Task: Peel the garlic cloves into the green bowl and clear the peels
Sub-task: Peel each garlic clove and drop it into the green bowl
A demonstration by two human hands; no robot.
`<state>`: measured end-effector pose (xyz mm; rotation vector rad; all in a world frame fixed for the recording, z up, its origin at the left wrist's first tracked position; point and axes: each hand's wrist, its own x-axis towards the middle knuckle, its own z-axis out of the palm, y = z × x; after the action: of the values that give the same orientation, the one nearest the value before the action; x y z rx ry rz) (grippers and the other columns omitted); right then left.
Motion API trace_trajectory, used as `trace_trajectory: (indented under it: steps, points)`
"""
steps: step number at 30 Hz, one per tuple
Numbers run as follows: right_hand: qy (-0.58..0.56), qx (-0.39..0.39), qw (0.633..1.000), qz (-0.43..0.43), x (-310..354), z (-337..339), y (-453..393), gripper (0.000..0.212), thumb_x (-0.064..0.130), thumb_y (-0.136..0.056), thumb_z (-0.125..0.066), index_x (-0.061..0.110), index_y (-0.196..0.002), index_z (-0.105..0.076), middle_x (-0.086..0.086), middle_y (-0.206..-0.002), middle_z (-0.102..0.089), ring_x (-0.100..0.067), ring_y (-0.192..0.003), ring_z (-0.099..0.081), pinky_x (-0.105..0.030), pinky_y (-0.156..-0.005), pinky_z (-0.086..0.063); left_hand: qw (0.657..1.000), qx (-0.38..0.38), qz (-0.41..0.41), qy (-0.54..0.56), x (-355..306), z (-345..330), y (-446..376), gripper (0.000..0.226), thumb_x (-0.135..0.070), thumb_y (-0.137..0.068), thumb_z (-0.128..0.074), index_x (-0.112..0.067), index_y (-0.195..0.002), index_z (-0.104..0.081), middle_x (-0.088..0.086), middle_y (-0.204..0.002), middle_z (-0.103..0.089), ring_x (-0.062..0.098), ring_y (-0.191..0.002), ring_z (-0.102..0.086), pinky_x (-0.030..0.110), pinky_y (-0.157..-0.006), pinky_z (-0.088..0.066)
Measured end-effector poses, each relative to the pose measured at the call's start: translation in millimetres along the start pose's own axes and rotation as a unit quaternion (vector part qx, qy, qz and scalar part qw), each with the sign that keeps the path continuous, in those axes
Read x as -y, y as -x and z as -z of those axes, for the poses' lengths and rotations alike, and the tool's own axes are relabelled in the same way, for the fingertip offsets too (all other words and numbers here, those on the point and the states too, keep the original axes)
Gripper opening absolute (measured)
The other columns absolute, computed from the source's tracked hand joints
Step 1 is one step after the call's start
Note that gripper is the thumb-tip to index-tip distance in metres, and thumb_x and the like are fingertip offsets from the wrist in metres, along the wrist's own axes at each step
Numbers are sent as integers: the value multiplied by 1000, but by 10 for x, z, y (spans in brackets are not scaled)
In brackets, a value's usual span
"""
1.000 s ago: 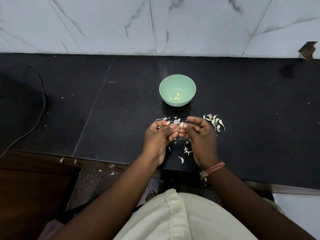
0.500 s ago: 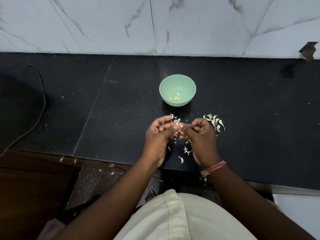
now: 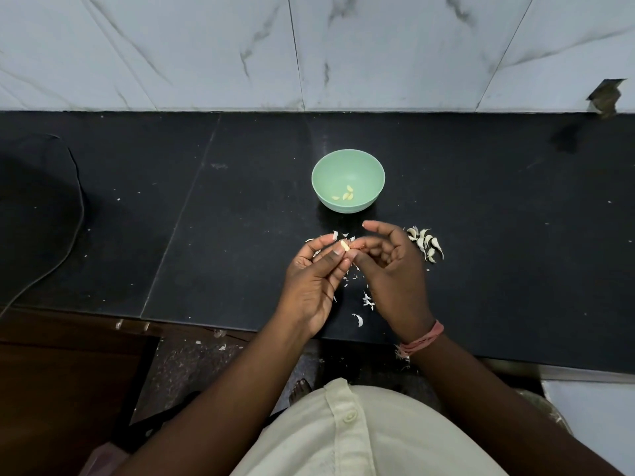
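From the head view, a small pale garlic clove (image 3: 344,245) is pinched in the curled fingertips of the left hand (image 3: 314,280), above the bench's front edge, while the right hand (image 3: 390,266) is held just beside it with loose fingers, nothing clearly gripped. The clove looks light, hard and a bit slippery, so it is best held by its sides. A few peeled cloves are seen in the green bowl (image 3: 348,166), and unpeeled cloves (image 3: 426,243) are piled to the right.

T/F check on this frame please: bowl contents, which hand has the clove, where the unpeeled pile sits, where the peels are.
1. The green bowl holds a few peeled cloves. True.
2. The right hand alone pinches the clove. False: the left hand pinches the clove; the right hand's fingers are spread beside it.
3. The unpeeled cloves lie left of the bowl. False: they lie right of the hands, nearer than the bowl.
4. Peels lie scattered on the black counter. True.
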<state>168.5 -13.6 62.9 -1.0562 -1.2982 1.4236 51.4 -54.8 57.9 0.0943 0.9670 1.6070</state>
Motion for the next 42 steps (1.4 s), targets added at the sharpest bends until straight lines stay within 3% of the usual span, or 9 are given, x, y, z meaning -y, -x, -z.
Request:
trace_trajectory:
  steps: [6,12,16,22,26,31,35,37,42]
  points:
    - [71,-3,996,45,9,-7,1,46,-8,-86,-67,13,-125,-59,-5,-96,-71,-16,-92,-68,-24,-87,-55,999,16,-10,-39,-17,-14,2,27,8,-91,-60,-5,-114,-63,15,-105,-74,20,-90,-73,25,-78,-59]
    - [144,10,986,81,37,1,-16,69,-4,-87,-69,21,-146,-45,3,-97,-71,-7,-93,-68,-12,-84,-50,997,15,-37,-65,-18,-17,3,26,4,-87,-65,-4,-112,-66,15,-102,-74,18,-88,-73,28,-82,-60]
    - [144,21,986,83,51,-4,-27,80,-2,-86,-70,23,-153,-35,8,-94,-71,-7,-91,-68,-12,-84,-49,998,-3,-40,-53,-28,-32,-9,19,5,-90,-63,-3,-107,-65,15,-99,-75,18,-82,-72,27,-79,-60]
    - [114,-8,992,60,36,-7,-46,84,0,-84,-74,24,-154,-33,4,-91,-71,-10,-87,-69,-18,-84,-53,997,0,-45,-65,-42,-79,-11,20,5,-90,-63,-5,-107,-64,17,-107,-74,18,-90,-72,24,-76,-59]
    - [88,-20,994,56,39,-27,-75,79,0,-86,-73,23,-150,-35,2,-90,-71,-9,-85,-70,-19,-81,-54,997,3,-50,-56,-28,-118,-24,20,5,-88,-65,-7,-105,-63,16,-108,-74,17,-91,-72,22,-80,-58]
    - [39,-34,999,14,64,-59,-126,55,-1,-90,-67,14,-138,-46,-2,-90,-73,-10,-85,-71,-16,-76,-53,999,7,-38,-5,-10,-155,-49,18,5,-90,-61,-9,-102,-60,18,-109,-73,18,-88,-73,21,-79,-57]
    - [-28,-33,998,-46,55,-43,-187,41,1,-91,-68,14,-125,-51,-6,-89,-74,-17,-76,-71,-28,-72,-58,999,7,-33,0,-2,-162,-63,22,6,-91,-60,-8,-108,-60,18,-112,-73,18,-87,-72,23,-74,-59]
    - [-51,-30,997,-56,42,-32,-208,41,0,-91,-68,13,-125,-50,-9,-90,-74,-18,-74,-70,-27,-71,-58,999,2,-33,-1,-4,-168,-72,24,6,-90,-61,-8,-110,-61,17,-112,-73,16,-85,-72,23,-75,-59]
    - [-2,-10,1000,-15,4,0,-249,55,0,-89,-71,17,-135,-48,-5,-93,-75,-19,-92,-73,-29,-85,-58,999,-14,-52,-8,-13,-175,-151,24,8,-90,-62,-5,-111,-61,17,-110,-73,19,-86,-73,23,-75,-59]
